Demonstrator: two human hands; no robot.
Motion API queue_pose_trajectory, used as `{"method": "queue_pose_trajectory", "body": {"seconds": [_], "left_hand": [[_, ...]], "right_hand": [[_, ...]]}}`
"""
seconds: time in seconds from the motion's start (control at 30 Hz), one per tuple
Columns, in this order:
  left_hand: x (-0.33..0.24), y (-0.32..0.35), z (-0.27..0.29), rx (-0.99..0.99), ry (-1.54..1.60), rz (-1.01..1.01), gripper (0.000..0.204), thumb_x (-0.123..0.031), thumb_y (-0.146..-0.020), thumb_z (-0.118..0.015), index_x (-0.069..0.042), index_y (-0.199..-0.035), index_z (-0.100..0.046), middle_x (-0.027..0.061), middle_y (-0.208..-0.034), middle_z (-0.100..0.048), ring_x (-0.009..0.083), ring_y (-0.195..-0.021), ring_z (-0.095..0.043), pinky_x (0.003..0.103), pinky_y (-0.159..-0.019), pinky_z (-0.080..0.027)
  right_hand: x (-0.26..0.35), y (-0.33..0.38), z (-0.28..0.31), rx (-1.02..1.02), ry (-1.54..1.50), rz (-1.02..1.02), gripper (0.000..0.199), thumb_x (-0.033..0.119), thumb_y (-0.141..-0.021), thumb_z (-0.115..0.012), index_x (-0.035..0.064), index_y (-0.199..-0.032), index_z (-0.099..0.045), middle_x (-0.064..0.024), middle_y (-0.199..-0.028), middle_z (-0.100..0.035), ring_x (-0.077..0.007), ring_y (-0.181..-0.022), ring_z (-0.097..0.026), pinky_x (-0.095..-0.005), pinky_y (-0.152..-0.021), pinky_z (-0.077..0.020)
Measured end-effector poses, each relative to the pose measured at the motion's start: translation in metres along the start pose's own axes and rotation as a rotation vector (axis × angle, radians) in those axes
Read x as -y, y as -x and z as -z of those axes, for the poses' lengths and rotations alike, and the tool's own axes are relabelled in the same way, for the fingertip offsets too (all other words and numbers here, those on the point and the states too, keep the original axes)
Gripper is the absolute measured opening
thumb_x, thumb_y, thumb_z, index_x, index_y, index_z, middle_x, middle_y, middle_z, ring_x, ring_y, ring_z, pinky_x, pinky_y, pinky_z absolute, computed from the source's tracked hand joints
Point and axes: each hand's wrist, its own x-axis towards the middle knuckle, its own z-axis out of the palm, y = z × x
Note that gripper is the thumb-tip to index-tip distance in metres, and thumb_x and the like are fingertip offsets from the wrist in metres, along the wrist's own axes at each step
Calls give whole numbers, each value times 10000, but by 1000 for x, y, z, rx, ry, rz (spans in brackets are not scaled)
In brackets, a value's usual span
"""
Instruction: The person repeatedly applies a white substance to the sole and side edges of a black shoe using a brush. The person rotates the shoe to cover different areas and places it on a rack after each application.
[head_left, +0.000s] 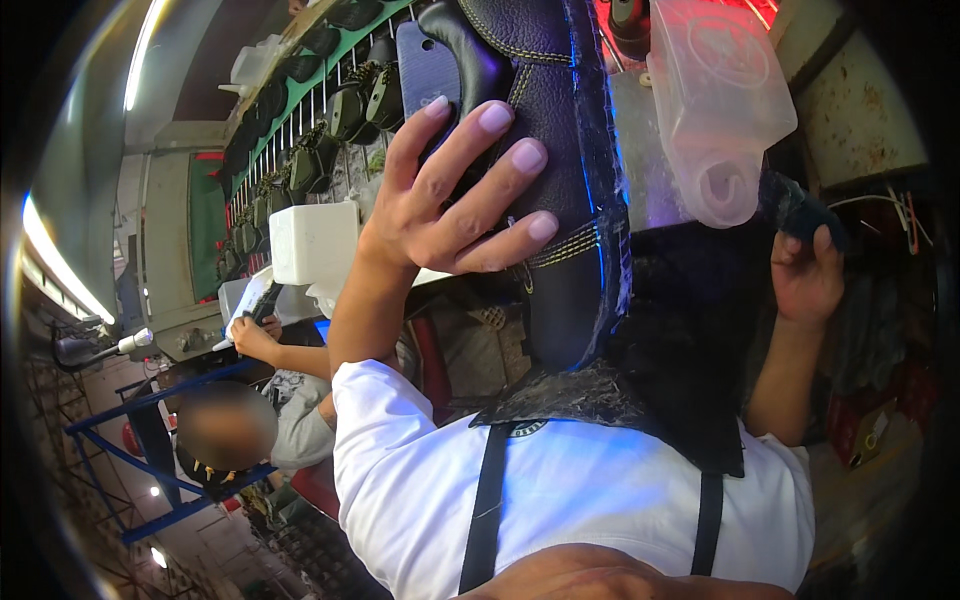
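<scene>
My left hand (450, 195) grips a dark leather shoe upper (560, 130) with pale stitching, held upright close in front of me; its fingers wrap over the left side. The shoe's lower edge is rough and frayed, lit blue. My right hand (805, 275) is raised at the right, fingers closed around a small dark tool or pad (800, 205) whose kind I cannot tell. It sits a short way right of the shoe, apart from it. Between the two hangs a translucent plastic container (715, 100).
A green rack (300, 130) with several dark shoes runs up the left. A white box (312, 242) stands below it. A seated co-worker (270, 400) works at the left, one hand (252, 335) on a tool. A blue metal frame (140, 440) is at the lower left.
</scene>
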Motion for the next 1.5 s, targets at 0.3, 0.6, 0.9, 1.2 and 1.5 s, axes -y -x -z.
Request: {"method": "queue_pose_trajectory", "body": {"seconds": [0.3, 0.6, 0.9, 1.2, 1.5], "left_hand": [[5, 2, -14, -106, -13, 83, 572, -196, -927, -611, -224, -1426, -334, 131, -1342, -546, 405, -1155, -600, 600, -974, -465], [16, -3, -26, -149, -23, 129, 565, -175, -924, -596, -199, -1417, -320, 169, -1330, -529, 433, -1152, -587, 621, -972, -458], [-13, 14, -44, -59, 24, 75, 510, -160, -900, -658, -195, -1354, -427, 122, -1289, -611, 395, -1140, -623, 566, -975, -469], [-16, 14, -49, 29, -21, -39, 387, -101, -965, -539, -79, -1324, -396, 227, -1268, -592, 440, -1151, -602, 573, -972, -479], [-23, 13, -47, -26, 23, 63, 498, -180, -886, -685, -255, -1328, -467, 57, -1277, -636, 342, -1143, -634, 515, -974, -470]], "right_hand": [[5, -14, 0, -28, -7, -56, 280, 199, -947, -639, -33, -1098, -591, -88, -908, -627, -154, -765, -557, -274, -666, -427], [21, -35, -9, 2, -15, -70, 238, 165, -965, -606, -34, -1094, -588, -107, -923, -630, -165, -772, -557, -289, -667, -425], [-17, -11, -2, 87, 1, -146, 346, 190, -967, -599, -52, -1213, -582, -135, -944, -659, -185, -787, -617, -300, -645, -502], [-23, -12, -56, 166, 174, -159, 453, 244, -947, -621, -76, -1260, -553, -134, -882, -668, -184, -767, -652, -285, -643, -541], [-29, -32, -82, 342, 388, 42, 411, 188, -958, -614, -82, -1260, -545, -154, -981, -679, -215, -886, -678, -326, -783, -570]]}}
